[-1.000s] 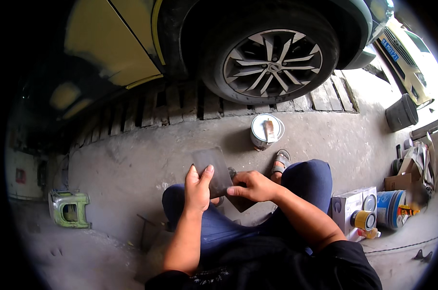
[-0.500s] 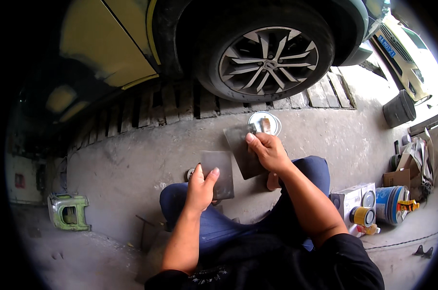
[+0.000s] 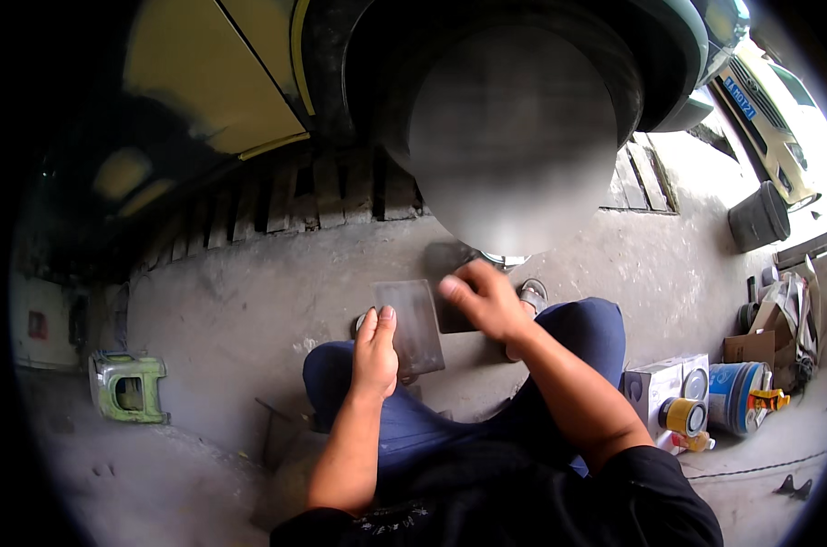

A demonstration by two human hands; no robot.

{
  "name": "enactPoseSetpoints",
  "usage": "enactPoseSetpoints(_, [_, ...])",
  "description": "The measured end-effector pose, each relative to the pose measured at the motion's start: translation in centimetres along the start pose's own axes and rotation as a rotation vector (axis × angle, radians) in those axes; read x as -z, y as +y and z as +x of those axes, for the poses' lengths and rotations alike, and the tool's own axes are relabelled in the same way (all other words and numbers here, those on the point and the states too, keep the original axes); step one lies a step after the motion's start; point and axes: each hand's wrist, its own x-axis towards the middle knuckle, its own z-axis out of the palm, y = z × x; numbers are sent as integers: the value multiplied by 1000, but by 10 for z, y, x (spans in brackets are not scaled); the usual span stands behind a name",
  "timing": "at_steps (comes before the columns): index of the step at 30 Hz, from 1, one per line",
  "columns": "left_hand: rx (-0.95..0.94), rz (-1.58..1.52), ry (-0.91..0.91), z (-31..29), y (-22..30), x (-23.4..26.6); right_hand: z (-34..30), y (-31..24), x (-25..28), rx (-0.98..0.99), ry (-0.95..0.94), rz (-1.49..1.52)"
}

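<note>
The floor (image 3: pixel 222 301) spreads grey beneath both hands. The car (image 3: pixel 213 82), dark with yellow patches, stands ahead of them; the part straight ahead of the right hand is blurred out. Slats (image 3: pixel 327 196) run along the floor ahead of the left hand, by the car. A pale car (image 3: pixel 769 118) stands far ahead and to the right of the right hand.

The person's blue-clad legs (image 3: pixel 582 342) are bent, one knee just beside the left hand, the other to the right of the right hand. A green stool (image 3: pixel 126 387) is well left of the left hand. A black bucket (image 3: pixel 758 217) is well to the right of the right hand and further ahead. Nearer, right and back of that hand, are a blue tin (image 3: pixel 725 392), a white box (image 3: pixel 649 387) and a yellow can (image 3: pixel 680 417).

The left hand (image 3: pixel 375 356) is closed on the grey plate (image 3: pixel 409 319), thumb along its near face. The right hand (image 3: pixel 486 305), motion-blurred, is curled with its thumb over the dark plate (image 3: pixel 454 319), gripping it. The two plates lie between the hands; whether their edges touch, I cannot tell.
</note>
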Motion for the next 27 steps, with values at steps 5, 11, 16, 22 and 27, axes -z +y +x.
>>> enactPoseSetpoints(5, [-39,7,42,3,-10,0,-21,-12,-39,17,-18,-142])
enactPoseSetpoints(11, [-115,19,136,-3,-3,-2,-4,11,-26,32,221,-235])
enactPoseSetpoints(16, [-333,182,164,-13,-30,-21,-1,-23,-65,39,177,-272])
enactPoseSetpoints(22, [-378,144,297,-15,-13,2,30,23,-37,-8,250,-232])
enactPoseSetpoints(27, [-326,202,204,-9,-12,-3,9,-13,-47,163,30,211])
